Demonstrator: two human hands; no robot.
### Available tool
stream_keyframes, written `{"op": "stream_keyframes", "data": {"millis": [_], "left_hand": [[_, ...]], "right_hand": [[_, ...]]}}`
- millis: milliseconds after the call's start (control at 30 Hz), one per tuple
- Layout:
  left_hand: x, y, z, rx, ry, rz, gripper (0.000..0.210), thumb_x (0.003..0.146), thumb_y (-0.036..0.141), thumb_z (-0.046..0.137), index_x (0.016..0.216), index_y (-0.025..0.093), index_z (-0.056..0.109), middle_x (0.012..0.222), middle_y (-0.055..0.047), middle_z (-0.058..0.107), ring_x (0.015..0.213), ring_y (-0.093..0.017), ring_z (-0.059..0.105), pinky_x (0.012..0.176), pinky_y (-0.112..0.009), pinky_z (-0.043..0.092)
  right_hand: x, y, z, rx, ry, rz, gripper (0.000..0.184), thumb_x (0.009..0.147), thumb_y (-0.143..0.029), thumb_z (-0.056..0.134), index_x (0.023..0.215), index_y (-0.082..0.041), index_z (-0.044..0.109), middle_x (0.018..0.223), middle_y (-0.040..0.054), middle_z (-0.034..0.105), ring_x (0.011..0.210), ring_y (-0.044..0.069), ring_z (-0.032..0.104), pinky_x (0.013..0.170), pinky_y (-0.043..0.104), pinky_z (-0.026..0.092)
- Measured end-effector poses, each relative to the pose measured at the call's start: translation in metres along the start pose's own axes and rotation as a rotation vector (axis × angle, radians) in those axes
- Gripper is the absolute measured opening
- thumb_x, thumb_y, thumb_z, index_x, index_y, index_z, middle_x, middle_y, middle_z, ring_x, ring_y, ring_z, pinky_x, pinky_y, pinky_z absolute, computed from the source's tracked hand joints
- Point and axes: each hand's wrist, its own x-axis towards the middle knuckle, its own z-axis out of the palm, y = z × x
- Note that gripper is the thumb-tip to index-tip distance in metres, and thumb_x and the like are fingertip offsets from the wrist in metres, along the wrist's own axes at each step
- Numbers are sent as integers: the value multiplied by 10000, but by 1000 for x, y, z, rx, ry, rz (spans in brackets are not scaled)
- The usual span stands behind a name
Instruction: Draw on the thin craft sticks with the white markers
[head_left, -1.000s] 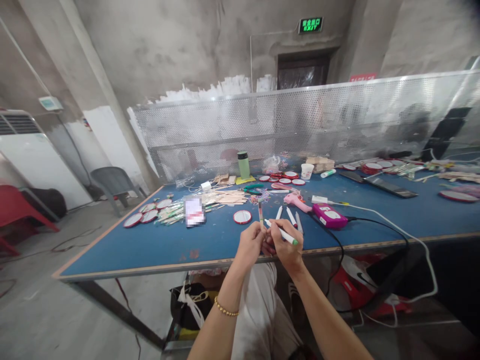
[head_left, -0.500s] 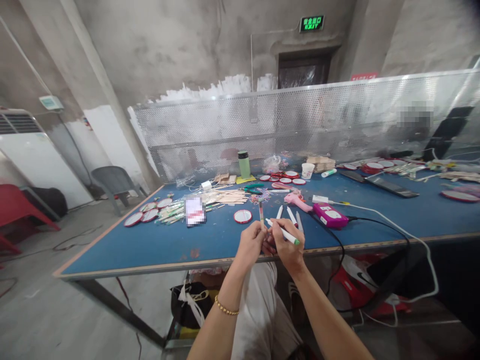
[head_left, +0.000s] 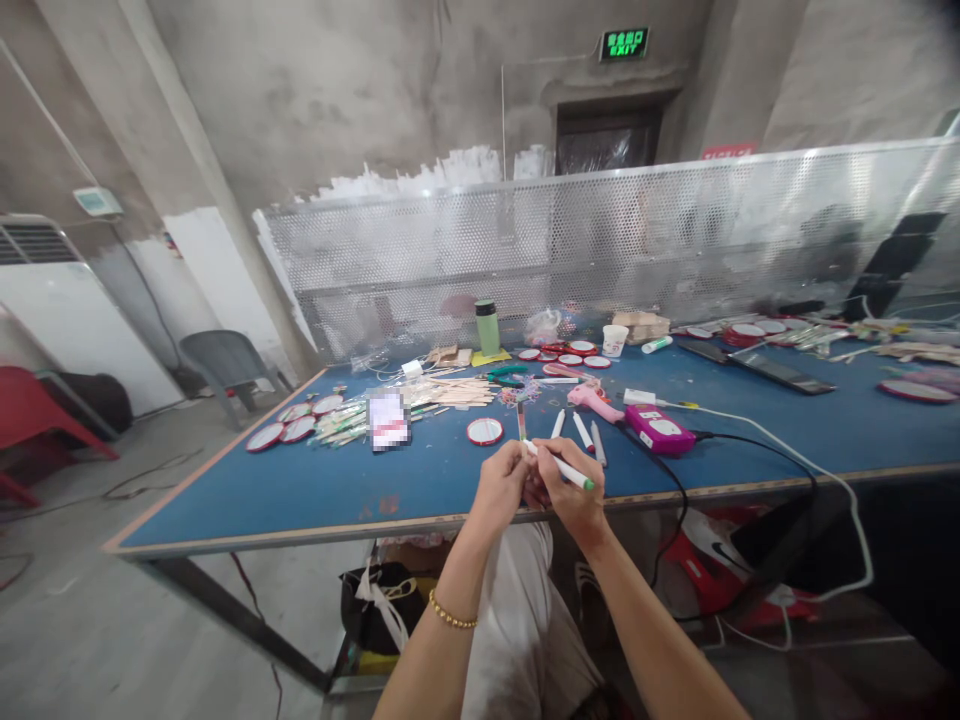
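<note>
My left hand (head_left: 501,482) is closed on a narrow flat stick (head_left: 522,420) that stands upright, its visible part coloured red and dark. In my right hand (head_left: 571,500), a white marker pen (head_left: 566,468) with a green end is gripped like a writing pen. Its tip meets the stick just above my left fingers; whether it touches cannot be told. Past my hands lie a white pen (head_left: 559,424), another white pen (head_left: 583,432) and a greyish pen (head_left: 598,443). A round red-rimmed disc (head_left: 484,431) rests to the left of the stick.
On the blue table (head_left: 247,500) are a pink glue gun (head_left: 595,402), a magenta box (head_left: 660,430) with cables, pliers (head_left: 507,376), a phone-like card (head_left: 388,420), wooden sticks (head_left: 465,392), a green bottle (head_left: 487,328) and a paper cup (head_left: 615,341). A perforated metal screen (head_left: 450,260) stands behind.
My right hand has shifted slightly left, bringing the marker pen's tip from beside the stick to over or against it. My left hand stays nearly in place.
</note>
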Motion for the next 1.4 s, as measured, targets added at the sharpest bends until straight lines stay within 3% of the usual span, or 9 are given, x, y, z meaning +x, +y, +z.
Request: {"op": "stream_keyframes", "data": {"millis": [400,733,967,1200,1400], "left_hand": [[0,0,0,29,4,6,336,780,502,597,718,190,485,530,47,561,386,-108,541,377,-217,451],[-1,1,-1,34,-20,3,331,787,511,586,768,193,496,551,54,554,402,-122,569,393,-231,477],[0,2,0,25,-3,-10,333,776,500,595,734,189,483,521,52,562,376,-107,540,378,-213,453],[0,-1,-1,27,-21,9,302,791,480,581,764,191,497,546,58,559,404,-114,566,384,-218,473],[0,-1,-2,33,-13,8,299,795,461,577,721,193,469,536,55,568,388,-106,554,372,-206,457]], "right_hand": [[1,-1,1,25,9,-35,159,893,-212,532,814,-192,668,718,11,708,578,123,641,577,228,521],[-2,2,3,28,76,30,183,903,-237,521,791,-190,658,661,8,685,542,131,634,559,245,524],[1,0,2,1,38,-53,156,891,-213,533,809,-191,664,717,11,712,590,124,650,588,230,530],[-2,3,4,11,73,10,170,904,-228,517,806,-192,651,664,5,683,536,123,623,559,240,518],[-1,1,2,16,37,-22,166,898,-224,523,801,-194,654,672,1,687,522,112,608,546,229,512]]}}
